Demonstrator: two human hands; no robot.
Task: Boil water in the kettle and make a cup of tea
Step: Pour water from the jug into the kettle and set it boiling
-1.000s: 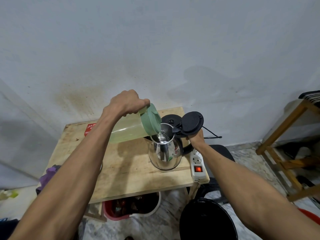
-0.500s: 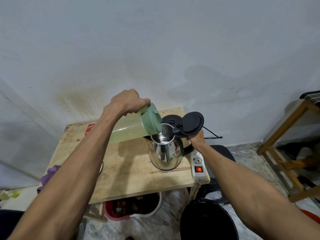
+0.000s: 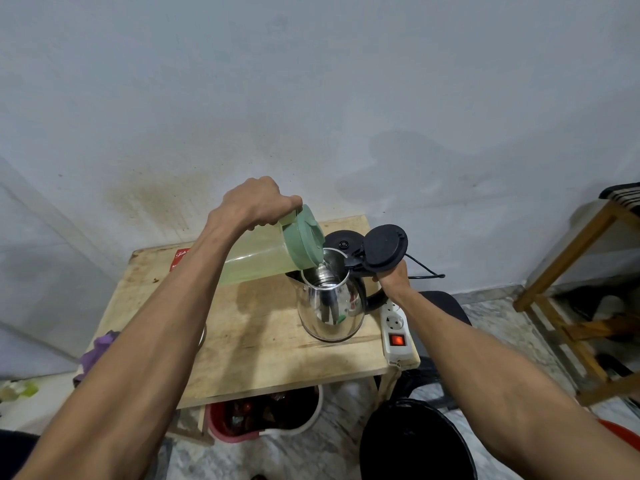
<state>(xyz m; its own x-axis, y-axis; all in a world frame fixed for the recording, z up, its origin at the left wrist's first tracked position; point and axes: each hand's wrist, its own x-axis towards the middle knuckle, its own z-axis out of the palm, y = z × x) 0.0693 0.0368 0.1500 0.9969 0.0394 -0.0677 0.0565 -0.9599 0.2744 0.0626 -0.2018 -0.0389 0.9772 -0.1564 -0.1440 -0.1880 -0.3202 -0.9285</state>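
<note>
Pouring water into the kettle (image 3: 330,308).
Gripping the green jug (image 3: 258,266) with the left hand (image 3: 256,206), holding the kettle handle (image 3: 375,299) with the right hand (image 3: 390,277); next, tip jug back, shut the lid (image 3: 385,247).

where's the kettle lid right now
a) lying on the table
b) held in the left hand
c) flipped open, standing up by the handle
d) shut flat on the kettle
C: the black lid stands hinged open above the handle of the steel kettle. The left hand tips the green jug over the kettle's open mouth, and the right hand holds the handle.
</note>
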